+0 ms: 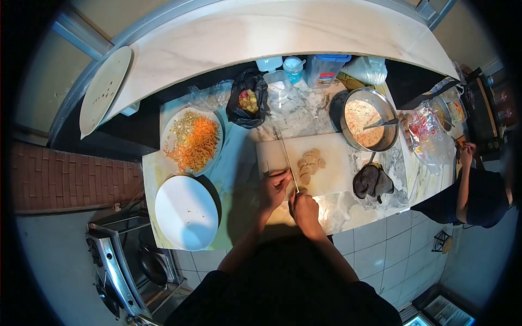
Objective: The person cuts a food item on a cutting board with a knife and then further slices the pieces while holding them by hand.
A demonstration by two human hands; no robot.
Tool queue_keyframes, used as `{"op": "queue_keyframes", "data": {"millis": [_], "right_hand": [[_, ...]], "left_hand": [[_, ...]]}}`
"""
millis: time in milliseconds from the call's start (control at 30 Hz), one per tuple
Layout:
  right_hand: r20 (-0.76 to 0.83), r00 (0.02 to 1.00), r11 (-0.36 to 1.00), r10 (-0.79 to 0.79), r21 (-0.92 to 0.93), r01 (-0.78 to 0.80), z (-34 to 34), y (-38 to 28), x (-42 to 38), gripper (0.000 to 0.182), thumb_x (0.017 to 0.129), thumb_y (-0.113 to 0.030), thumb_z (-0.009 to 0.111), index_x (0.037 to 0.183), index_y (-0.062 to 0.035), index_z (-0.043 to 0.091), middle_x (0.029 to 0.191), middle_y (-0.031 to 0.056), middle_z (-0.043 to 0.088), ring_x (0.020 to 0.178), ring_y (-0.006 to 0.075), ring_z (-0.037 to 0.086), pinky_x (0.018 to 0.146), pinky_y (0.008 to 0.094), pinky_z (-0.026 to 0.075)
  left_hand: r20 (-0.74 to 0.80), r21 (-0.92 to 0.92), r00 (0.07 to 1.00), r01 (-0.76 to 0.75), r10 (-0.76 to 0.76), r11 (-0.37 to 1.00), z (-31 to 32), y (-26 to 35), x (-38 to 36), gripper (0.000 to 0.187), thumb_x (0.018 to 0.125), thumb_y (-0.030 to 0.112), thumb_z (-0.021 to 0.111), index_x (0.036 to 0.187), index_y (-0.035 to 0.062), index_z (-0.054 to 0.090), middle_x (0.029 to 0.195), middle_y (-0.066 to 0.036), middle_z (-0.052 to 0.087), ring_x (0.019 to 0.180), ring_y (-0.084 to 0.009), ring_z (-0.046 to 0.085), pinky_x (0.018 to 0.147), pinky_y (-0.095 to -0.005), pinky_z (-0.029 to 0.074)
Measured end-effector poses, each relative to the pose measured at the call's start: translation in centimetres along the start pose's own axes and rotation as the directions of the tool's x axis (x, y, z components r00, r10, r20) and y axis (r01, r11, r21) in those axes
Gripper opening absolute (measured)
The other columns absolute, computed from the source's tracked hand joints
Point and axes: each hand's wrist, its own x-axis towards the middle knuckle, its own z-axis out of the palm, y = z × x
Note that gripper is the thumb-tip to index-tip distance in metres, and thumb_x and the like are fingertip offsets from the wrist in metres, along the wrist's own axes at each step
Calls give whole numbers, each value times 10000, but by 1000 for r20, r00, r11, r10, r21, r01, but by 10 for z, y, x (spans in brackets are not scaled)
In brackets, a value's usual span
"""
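My right hand [305, 208] is closed round the handle of a long kitchen knife [287, 155]. Its blade points away from me across a white cutting board [334, 182]. Close beside the blade, on its left, my left hand [277, 186] has its fingers curled together at the board's near-left corner. What those fingers pinch, if anything, is too small to make out. Several pale brown round slices [310, 163] lie in a loose group on the board, right of the blade.
Left stand a plate of shredded carrot and pale shreds [193, 144] and a white plate [186, 213]. Behind are a black bag [247, 100] and tubs [328, 69]. Right are a metal bowl of batter [363, 122], a dark cloth [373, 181] and another person [470, 193].
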Motion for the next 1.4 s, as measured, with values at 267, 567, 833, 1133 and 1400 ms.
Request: {"op": "queue_keyframes", "data": {"millis": [267,567,833,1133,1400], "right_hand": [[20,1000,1000,-5,27,5,-6,-3,2,326,903,-241,461,769,54,490,605,267,574,555,406,600,489,461,488],[130,990,998,59,-37,-54,-7,-4,5,300,856,-246,516,820,51,498,692,259,608,646,408,618,561,462,504],[78,995,991,57,-128,-47,-9,-2,4,278,862,-250,505,804,22,518,648,217,609,615,358,632,563,436,510],[93,994,999,48,-14,-47,-18,8,-2,314,885,-282,493,835,24,543,683,270,588,640,437,593,574,510,480],[36,999,992,13,128,-18,-9,11,-3,292,888,-251,496,821,28,549,668,300,557,659,475,559,588,527,459]], "left_hand": [[9,-22,1000,-3,3,1000,0,1,0,191,846,3,594,1025,-51,632,984,-117,632,823,-121,618,711,-198,488],[0,-7,1000,22,-22,1000,-1,2,0,198,848,18,603,1034,-43,634,987,-103,633,841,-93,590,705,-187,471],[20,-135,996,92,-90,987,1,1,1,195,857,33,598,1032,-47,632,990,-107,633,848,-97,594,716,-197,482],[11,-123,995,100,-100,987,3,-5,1,223,858,61,610,1056,-42,624,908,-107,669,791,-88,610,707,-209,490],[21,-245,994,106,-104,964,4,-14,0,247,867,63,596,1084,-53,600,934,-109,667,808,-112,626,731,-221,499]]}}
